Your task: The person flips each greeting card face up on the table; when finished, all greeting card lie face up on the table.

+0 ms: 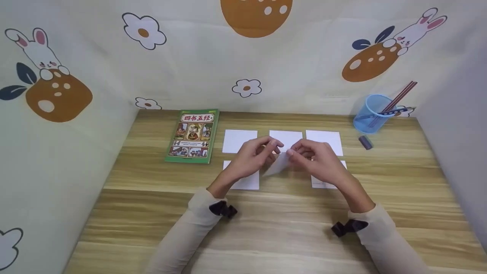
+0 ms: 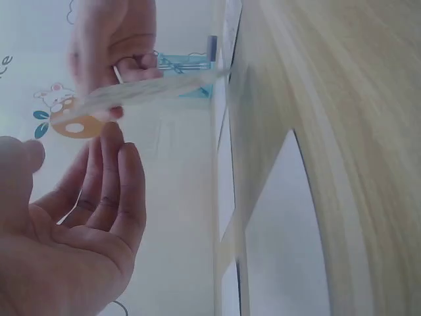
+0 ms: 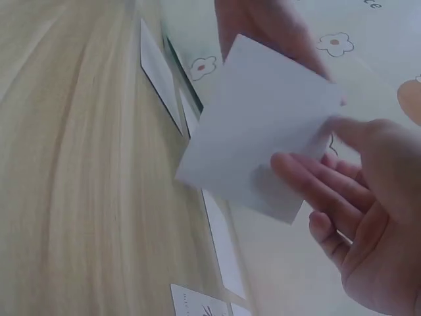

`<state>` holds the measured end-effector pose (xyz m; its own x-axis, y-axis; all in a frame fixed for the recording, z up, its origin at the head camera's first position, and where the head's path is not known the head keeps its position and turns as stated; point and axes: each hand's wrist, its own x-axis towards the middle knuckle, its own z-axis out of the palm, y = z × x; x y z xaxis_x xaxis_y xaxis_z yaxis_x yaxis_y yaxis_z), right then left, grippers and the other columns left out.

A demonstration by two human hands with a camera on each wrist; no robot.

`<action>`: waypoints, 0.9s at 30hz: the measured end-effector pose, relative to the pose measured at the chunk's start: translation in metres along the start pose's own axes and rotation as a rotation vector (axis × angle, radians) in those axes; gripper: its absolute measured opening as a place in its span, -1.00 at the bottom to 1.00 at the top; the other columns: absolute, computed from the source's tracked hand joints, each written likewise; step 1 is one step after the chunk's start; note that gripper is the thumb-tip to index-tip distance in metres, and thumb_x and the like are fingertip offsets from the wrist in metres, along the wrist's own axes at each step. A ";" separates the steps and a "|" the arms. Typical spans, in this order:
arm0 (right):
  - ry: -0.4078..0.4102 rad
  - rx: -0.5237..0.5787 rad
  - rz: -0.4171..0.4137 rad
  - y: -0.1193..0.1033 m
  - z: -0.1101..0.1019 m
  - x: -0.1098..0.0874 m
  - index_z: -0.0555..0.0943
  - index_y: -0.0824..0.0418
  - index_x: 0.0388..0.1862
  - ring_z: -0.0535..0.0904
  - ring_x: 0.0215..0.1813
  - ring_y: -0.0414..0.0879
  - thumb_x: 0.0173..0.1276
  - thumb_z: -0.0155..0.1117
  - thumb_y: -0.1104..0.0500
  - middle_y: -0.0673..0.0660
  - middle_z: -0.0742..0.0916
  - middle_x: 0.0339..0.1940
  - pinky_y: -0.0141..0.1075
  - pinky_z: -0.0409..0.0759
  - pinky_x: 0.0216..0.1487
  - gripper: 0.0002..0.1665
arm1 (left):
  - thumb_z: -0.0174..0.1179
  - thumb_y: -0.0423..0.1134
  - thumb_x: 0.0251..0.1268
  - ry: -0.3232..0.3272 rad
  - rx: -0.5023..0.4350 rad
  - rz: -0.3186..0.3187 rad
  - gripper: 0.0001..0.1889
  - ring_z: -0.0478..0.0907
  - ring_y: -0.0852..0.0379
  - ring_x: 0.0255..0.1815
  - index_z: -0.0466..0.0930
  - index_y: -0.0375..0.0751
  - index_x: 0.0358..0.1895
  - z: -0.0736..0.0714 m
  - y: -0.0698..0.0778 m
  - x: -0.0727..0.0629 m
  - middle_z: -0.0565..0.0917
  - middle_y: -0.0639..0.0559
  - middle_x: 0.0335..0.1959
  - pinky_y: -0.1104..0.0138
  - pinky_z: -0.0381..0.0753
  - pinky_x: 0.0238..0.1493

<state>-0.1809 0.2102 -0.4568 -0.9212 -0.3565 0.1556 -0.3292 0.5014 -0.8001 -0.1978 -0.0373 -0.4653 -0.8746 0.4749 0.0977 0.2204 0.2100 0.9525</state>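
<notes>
A plain white card (image 3: 256, 125) is held tilted above the table, in the middle of the head view. My right hand (image 1: 317, 161) pinches it near one edge, between thumb and fingers. Just left of the card is my left hand (image 1: 253, 158), its fingers loosely bent; in the left wrist view its thumb and fingers (image 2: 128, 191) stand apart with nothing between them. Beneath the hands lie more white cards (image 1: 239, 140) in two rows, partly covered by the hands. One at the lower right (image 3: 194, 303) bears dark print.
A green-bordered book (image 1: 192, 137) lies left of the cards. At the back right stands a blue mesh pen cup (image 1: 371, 114) holding pencils, with a small dark block (image 1: 365, 142) in front of it. Patterned cloth walls (image 1: 190, 64) enclose the wooden table (image 1: 281, 236).
</notes>
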 end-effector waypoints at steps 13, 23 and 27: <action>-0.113 0.016 -0.076 0.005 -0.003 -0.001 0.46 0.02 0.59 0.71 -0.24 -0.15 0.52 0.43 0.26 0.00 0.77 -0.26 -0.41 0.68 -0.17 -0.29 | 0.40 -0.19 0.49 0.073 0.230 0.037 -0.53 0.64 0.12 -0.24 0.64 -0.07 0.41 -0.003 -0.008 -0.001 0.69 -0.09 0.05 0.35 0.68 -0.13; -0.126 -0.055 -0.053 0.011 -0.002 -0.001 0.49 0.04 0.54 0.68 -0.24 -0.15 0.51 0.46 0.22 -0.01 0.79 -0.24 -0.33 0.65 -0.15 -0.33 | 0.33 -0.37 0.50 -0.038 0.175 0.007 -0.56 0.79 0.14 -0.21 0.64 -0.12 0.39 -0.003 -0.009 -0.001 0.80 -0.09 -0.18 0.35 0.76 -0.16; -0.103 -0.128 -0.025 0.017 -0.006 0.000 0.56 0.08 0.46 0.70 -0.13 -0.09 0.44 0.53 0.24 0.05 0.79 -0.14 -0.18 0.69 -0.03 -0.35 | 0.35 -0.34 0.49 -0.034 0.248 -0.060 -0.58 0.76 0.20 -0.28 0.66 -0.09 0.36 -0.003 -0.009 -0.002 0.77 -0.04 -0.22 0.40 0.69 -0.27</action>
<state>-0.1879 0.2231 -0.4671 -0.8885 -0.4458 0.1087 -0.3814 0.5857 -0.7152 -0.1990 -0.0427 -0.4735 -0.8754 0.4825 0.0290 0.2708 0.4399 0.8563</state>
